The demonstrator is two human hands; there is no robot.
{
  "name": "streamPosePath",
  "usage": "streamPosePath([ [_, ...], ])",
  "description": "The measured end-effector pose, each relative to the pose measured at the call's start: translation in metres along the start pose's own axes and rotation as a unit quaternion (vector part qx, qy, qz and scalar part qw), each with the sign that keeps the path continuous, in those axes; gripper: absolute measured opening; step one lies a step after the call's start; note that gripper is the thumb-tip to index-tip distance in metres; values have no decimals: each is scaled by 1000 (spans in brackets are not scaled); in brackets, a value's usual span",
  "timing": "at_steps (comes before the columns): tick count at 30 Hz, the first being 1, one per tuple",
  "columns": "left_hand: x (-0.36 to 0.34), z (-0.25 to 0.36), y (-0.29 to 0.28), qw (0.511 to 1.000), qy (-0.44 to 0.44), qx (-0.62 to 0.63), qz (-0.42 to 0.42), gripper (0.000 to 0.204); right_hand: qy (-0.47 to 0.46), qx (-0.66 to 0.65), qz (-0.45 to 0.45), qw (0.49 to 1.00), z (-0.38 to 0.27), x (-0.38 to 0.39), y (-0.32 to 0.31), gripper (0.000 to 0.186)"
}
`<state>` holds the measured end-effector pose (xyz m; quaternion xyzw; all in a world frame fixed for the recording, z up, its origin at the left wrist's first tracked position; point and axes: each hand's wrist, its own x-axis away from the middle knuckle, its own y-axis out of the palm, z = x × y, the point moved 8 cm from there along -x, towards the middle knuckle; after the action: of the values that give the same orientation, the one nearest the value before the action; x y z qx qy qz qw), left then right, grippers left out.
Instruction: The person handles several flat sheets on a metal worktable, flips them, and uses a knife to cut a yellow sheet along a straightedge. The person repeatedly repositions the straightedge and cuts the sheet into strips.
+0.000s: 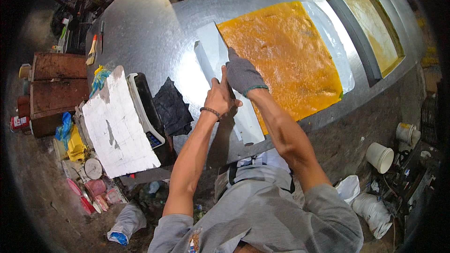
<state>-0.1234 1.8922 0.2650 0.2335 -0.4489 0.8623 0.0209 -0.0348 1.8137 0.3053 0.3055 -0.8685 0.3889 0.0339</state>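
A large, glossy orange-yellow sheet (281, 56) lies on pale plastic film (328, 42) across the metal table. Along its left side runs a pale strip with a long grey bar (202, 58), slanting toward me. My left hand (216, 97), bare with a dark bracelet, is clamped over the bar, index finger pointing forward and thumb out to the right. Just right of it, my right hand (244, 72) wears a grey knit glove and is closed at the sheet's left edge, index finger pointing away from me. Whatever it holds is hidden.
A shallow frame (372, 33) stands at the table's right end. Left of my hands are black crumpled plastic (172, 107), a scale (145, 107) and a worn white board (119, 124). A paintbrush (92, 49) lies farther left. White buckets (379, 158) stand on the floor, right.
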Motion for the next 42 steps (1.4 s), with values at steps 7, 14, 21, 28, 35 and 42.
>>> streamPosePath([
  [7,1,-4,1,1000,2,-10,1,142,47,-39,-15,998,8,21,2,60],
  [14,0,-6,4,1000,10,0,3,144,52,-40,-54,996,3,18,-4,61],
  [21,-4,-6,4,1000,12,-14,10,144,65,-46,-70,994,11,25,0,66],
  [28,-8,-14,6,998,33,-46,28,121,10,-25,-18,999,19,46,7,79],
  [35,-9,-12,8,997,47,-45,46,105,20,-5,-52,998,23,44,7,73],
  [42,-9,-10,6,997,6,-64,33,100,-4,-7,-1,1000,40,72,23,63],
])
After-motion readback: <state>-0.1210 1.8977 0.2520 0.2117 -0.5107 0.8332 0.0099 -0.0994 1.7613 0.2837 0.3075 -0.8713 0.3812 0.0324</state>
